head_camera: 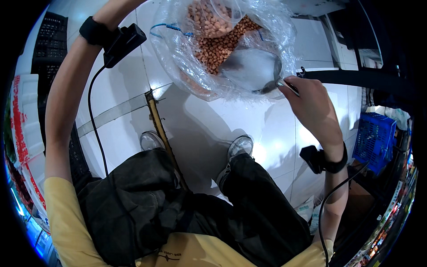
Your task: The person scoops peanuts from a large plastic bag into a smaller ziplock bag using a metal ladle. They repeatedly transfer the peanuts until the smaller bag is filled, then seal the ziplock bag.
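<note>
My right hand grips the handle of a metal scoop at the right side of a large clear plastic sack. The scoop's wide bowl lies inside the sack's mouth, beside a mass of reddish-brown nuts that look like shelled peanuts. Above them, a smaller clear plastic bag holding more of the nuts rests in the sack. My left forearm reaches up past the top edge of the picture, and my left hand is out of view. A blue tie hangs at the sack's left rim.
White tiles cover the floor around my shoes, with a yellowish strip running between them. Black crates and white foam boxes stand at the left. A blue plastic basket is at the right, below a dark bar.
</note>
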{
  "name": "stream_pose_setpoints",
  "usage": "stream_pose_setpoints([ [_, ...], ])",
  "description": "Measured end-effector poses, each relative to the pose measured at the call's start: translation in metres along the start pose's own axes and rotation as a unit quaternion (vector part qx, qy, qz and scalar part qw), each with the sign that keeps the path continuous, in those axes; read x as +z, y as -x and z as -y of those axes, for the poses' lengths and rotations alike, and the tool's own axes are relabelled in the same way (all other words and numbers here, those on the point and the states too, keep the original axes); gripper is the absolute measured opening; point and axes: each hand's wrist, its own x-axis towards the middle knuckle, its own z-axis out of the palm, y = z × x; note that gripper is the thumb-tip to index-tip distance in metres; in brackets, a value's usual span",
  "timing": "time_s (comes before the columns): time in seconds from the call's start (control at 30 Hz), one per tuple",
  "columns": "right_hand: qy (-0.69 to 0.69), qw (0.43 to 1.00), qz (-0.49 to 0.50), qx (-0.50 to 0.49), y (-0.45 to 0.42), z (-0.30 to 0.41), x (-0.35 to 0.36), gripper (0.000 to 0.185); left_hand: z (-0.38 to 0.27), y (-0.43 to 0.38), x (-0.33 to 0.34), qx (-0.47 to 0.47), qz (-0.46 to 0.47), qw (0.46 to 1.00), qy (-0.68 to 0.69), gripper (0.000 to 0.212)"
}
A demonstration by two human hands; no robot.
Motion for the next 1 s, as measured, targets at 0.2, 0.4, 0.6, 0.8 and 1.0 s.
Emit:
stream_pose_setpoints([
  [0.2, 0.042, 0.999, -0.003, -0.034, -0.025, 0.001, 0.044, 0.020, 0.000, 0.018, -0.006, -0.004, 0.000, 1.000, -0.029, 0.037],
  [0.4, 0.020, 0.997, -0.022, -0.067, -0.042, -0.014, 0.082, 0.020, -0.011, 0.022, -0.005, 0.028, 0.001, 0.999, -0.041, 0.037],
  [0.6, -0.020, 0.985, -0.136, -0.102, -0.038, -0.029, 0.116, 0.018, -0.012, 0.015, -0.003, 0.018, 0.002, 0.999, -0.026, 0.039],
  [0.8, -0.085, 0.988, -0.105, -0.069, -0.030, -0.029, 0.109, 0.020, -0.008, 0.017, -0.006, -0.015, 0.015, 1.000, -0.012, 0.041],
  [1.0, -0.121, 0.980, -0.145, -0.056, -0.004, -0.044, 0.118, 0.025, -0.007, 0.014, -0.006, -0.014, 0.020, 1.000, -0.003, 0.041],
])
